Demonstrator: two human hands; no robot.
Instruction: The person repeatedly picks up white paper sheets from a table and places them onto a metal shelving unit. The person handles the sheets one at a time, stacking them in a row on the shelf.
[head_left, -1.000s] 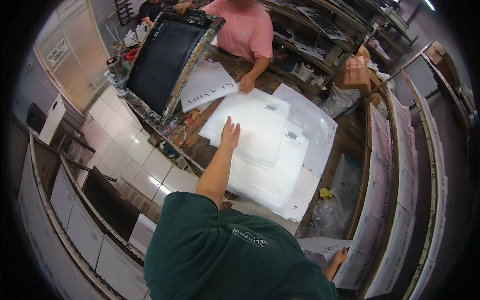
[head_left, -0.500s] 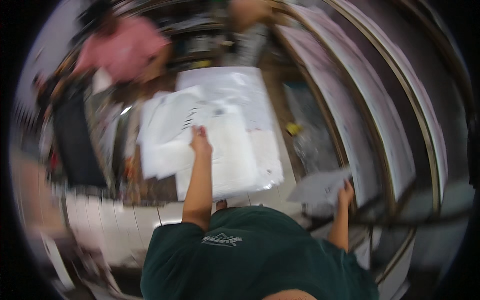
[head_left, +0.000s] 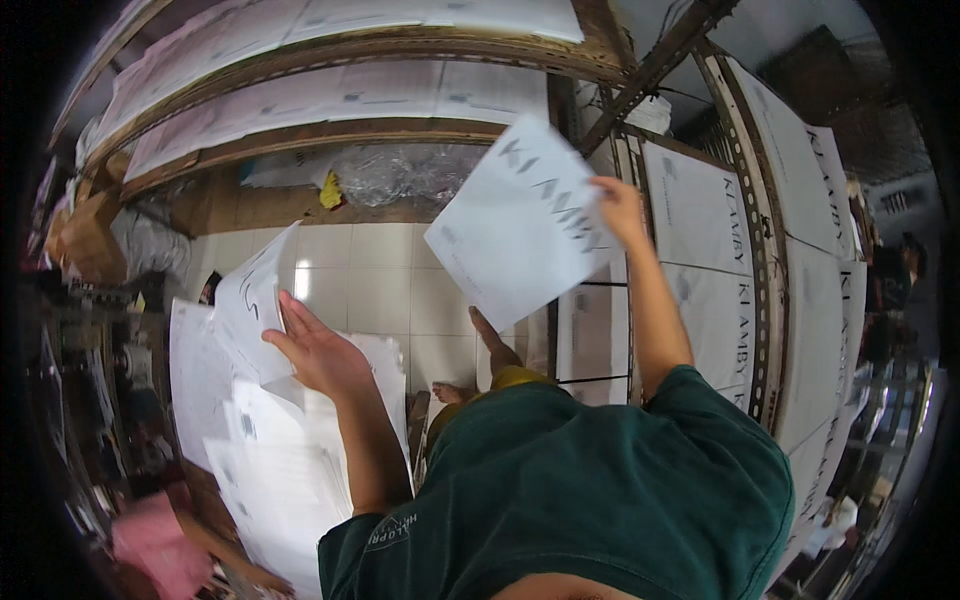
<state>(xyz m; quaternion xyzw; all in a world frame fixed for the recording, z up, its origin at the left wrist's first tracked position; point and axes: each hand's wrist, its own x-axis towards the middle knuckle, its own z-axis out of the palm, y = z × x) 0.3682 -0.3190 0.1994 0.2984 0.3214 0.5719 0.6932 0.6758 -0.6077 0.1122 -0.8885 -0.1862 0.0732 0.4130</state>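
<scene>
My right hand (head_left: 624, 212) grips a white sheet (head_left: 515, 225) by its edge and holds it up in front of the shelves at the right. Large dark lettering runs across that sheet, which is slightly blurred. On the left, my left hand (head_left: 325, 355) is closed on the edge of another white lettered sheet (head_left: 252, 300), tilted up with its top corner raised. Whether this is one sheet or several cannot be told. Beneath it lies a spread pile of white sheets (head_left: 285, 480).
White sheets lie along the rack shelves ahead (head_left: 330, 105) and on the rack at the right (head_left: 700, 220). Clear plastic (head_left: 410, 175) and a yellow scrap (head_left: 331, 192) rest on the low shelf. A cardboard box (head_left: 90, 235) is far left; a person in pink (head_left: 165, 540) is lower left.
My view has swung right, so the pile and the person in pink now appear lower left. My right hand has raised its sheet; my left has lifted a sheet from the pile.
</scene>
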